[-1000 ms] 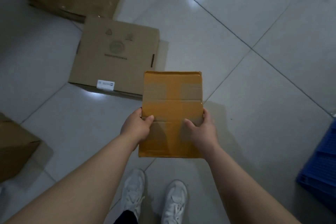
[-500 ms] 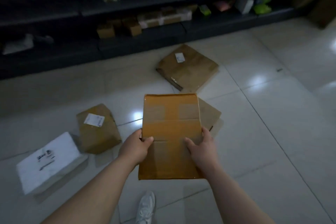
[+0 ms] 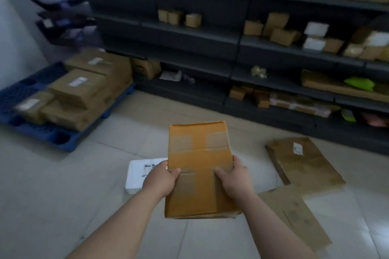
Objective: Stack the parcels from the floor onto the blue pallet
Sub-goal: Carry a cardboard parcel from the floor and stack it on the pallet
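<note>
The blue pallet (image 3: 59,140), well off to your left, bears stacked brown parcels (image 3: 84,92), while you hold an orange parcel (image 3: 197,153) above the floor, left hand (image 3: 161,178) and right hand (image 3: 235,176) gripping its sides, thumbs on top.

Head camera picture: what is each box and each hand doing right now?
orange parcel: off the floor, held by both hands.
left hand: grips the parcel's left edge.
right hand: grips its right edge.
blue pallet: on the floor, loaded.
stacked brown parcels: piled on the pallet.
white parcel: lying on the floor.
labelled brown parcel: lying on the floor.
</note>
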